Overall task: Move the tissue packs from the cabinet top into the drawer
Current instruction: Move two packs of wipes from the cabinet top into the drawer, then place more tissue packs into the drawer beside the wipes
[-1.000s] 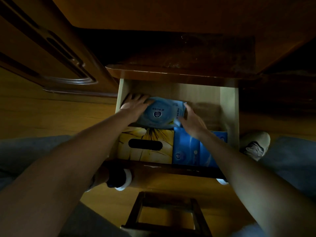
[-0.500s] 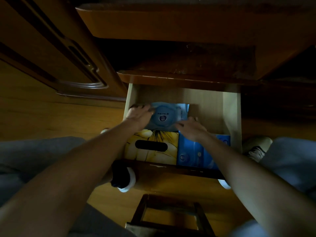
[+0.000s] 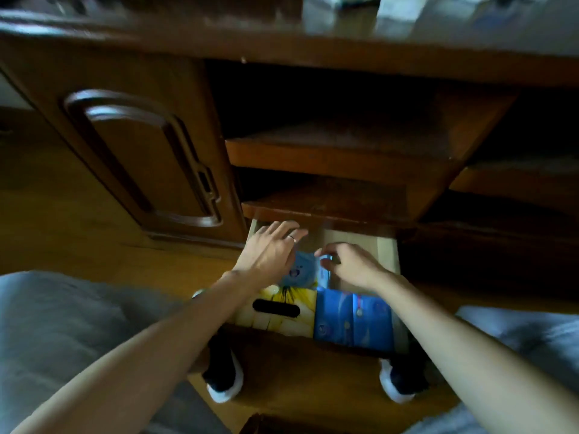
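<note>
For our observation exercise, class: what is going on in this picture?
A person crouches at an open pale wooden drawer of a dark wooden cabinet. Both hands hover over a light blue tissue pack lying at its back; the left hand is spread open, the right hand loosely curled. In front lie a yellow tissue box and darker blue tissue packs.
</note>
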Motion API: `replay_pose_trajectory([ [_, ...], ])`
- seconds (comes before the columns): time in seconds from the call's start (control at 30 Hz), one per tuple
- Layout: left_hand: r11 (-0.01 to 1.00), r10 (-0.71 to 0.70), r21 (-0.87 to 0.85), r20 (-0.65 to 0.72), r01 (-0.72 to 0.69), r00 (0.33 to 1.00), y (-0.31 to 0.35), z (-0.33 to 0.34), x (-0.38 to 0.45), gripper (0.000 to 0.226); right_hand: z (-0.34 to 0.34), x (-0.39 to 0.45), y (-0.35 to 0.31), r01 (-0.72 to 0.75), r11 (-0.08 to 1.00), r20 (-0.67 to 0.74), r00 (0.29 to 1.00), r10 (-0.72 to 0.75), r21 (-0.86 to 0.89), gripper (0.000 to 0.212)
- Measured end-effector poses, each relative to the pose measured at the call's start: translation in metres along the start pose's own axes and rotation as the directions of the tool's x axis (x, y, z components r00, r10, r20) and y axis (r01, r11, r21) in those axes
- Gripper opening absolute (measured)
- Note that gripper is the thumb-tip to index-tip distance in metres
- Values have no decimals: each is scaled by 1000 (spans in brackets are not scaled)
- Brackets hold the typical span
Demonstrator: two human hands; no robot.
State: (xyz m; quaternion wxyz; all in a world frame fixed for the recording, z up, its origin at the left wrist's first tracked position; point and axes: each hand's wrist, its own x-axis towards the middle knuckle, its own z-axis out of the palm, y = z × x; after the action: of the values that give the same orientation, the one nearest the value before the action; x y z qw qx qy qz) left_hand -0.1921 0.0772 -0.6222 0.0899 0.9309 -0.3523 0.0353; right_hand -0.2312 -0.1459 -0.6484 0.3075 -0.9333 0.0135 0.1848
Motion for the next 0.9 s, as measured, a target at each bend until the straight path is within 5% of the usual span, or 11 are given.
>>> replay_pose_trajectory([
  [0.13, 989, 141, 86, -337, -119, 931, -5, -102, 33, 44, -104, -32, -49, 231, 969, -370, 896, -245, -81, 17],
  [0.27, 979, 201, 143, -625, -142, 754, -7, -208, 85, 34, -210, -51, -94, 359, 887, -670, 586, -456, -291, 20],
  [0.37, 991, 135, 110, -714, -80, 687, -7, -266, 131, 31, -271, -47, -119, 293, 842, -756, 374, -538, -454, 16],
  [0.43, 1000, 15, 16, -714, -6, 700, -7, -290, 163, 33, -303, -34, -128, 218, 870, -764, 415, -493, -443, 20],
  [0.53, 995, -103, -73, -582, 75, 807, -8, -302, 211, 46, -331, -8, -132, 113, 927, -624, 710, -327, -358, 46],
  [0.6, 998, -66, -25, -449, 62, 891, -9, -299, 239, 52, -333, 9, -129, 78, 895, -489, 815, -311, -439, 55],
  [0.73, 988, -148, -66, -162, 139, 976, -17, -276, 281, 63, -345, 31, -125, 11, 829, -541, 753, -375, -559, 43],
  [0.9, 975, -217, -14, -240, 220, 946, -20, -261, 314, 54, -380, 51, -113, -2, 873, -610, 716, -339, -487, 42],
])
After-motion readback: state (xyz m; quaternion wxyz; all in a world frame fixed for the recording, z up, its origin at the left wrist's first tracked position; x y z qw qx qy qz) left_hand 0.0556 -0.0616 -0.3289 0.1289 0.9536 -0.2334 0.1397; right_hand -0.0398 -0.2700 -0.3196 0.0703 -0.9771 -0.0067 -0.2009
